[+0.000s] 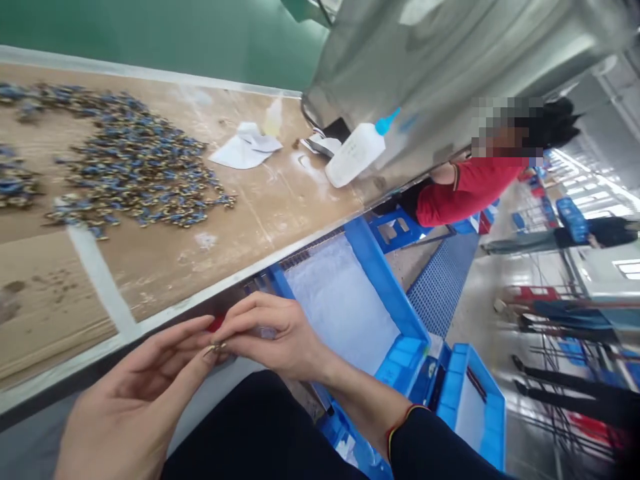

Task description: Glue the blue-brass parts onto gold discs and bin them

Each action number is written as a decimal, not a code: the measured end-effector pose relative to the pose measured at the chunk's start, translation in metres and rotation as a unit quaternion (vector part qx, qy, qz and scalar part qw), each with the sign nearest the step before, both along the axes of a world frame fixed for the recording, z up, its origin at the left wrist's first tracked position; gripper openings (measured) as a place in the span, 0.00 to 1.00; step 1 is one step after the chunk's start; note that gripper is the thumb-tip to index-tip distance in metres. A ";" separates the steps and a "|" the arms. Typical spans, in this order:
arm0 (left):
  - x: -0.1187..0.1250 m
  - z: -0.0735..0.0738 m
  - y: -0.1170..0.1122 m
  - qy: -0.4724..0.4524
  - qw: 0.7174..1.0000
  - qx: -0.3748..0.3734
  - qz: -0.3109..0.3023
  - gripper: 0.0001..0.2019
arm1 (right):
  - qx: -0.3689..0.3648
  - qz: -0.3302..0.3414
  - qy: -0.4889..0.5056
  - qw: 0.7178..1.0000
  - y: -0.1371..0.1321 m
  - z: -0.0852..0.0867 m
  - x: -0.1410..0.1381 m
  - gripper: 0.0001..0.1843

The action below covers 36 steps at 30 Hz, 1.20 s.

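Note:
A tiny brass-coloured metal piece [218,347] sits between the fingertips of both hands, over my lap at the table's front edge. My left hand [135,393] pinches it between thumb and fingers from the left. From the other side, my right hand [280,333] closes thumb and forefinger on the same piece. Most of it is hidden by the fingers, so its exact kind does not show. Beyond the hands, a pile of small brass and blue parts [145,160] spreads across the brown tabletop [240,233].
A white bottle with a blue nozzle [357,153] lies near white paper [245,148] and a small clear bottle [273,119]. Blue crates [373,267] stand right of the table. A person in red [465,190] sits farther along; others stand behind.

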<state>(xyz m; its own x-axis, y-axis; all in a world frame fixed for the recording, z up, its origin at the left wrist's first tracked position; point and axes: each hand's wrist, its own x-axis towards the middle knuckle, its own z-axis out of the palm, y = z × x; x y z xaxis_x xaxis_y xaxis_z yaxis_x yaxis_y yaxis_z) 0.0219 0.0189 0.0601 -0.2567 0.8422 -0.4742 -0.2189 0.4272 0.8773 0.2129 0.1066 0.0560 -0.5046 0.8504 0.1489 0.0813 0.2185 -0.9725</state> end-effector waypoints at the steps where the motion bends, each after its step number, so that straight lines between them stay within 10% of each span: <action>1: 0.008 -0.001 0.005 0.002 1.000 -0.010 -0.015 0.22 | -0.007 -0.019 -0.001 1.000 -0.002 -0.002 0.011 0.02; 11: 0.052 -0.011 0.043 -0.061 0.984 -0.020 -0.166 0.29 | -0.226 -0.087 0.039 0.969 -0.009 -0.026 0.078 0.13; 17: 0.039 -0.019 0.031 -0.034 0.986 -0.066 -0.151 0.30 | -0.338 -0.309 -0.017 0.889 0.061 -0.102 0.139 0.15; 24: 0.009 -0.024 0.012 0.006 0.987 -0.107 -0.116 0.27 | -0.416 -0.360 -0.120 0.826 0.147 -0.180 0.188 0.22; 36: 0.002 -0.021 0.008 0.013 0.990 -0.113 -0.080 0.25 | -0.405 -0.343 -0.169 0.831 0.155 -0.205 0.197 0.21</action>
<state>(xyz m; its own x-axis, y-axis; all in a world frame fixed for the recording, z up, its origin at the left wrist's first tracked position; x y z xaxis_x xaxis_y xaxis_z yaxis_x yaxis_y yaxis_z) 0.0239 0.0264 0.0388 -0.1430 0.7468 -0.6494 -0.1104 0.6401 0.7604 0.4095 0.2618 -0.1489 0.2424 0.7076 -0.6637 0.2143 -0.7063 -0.6747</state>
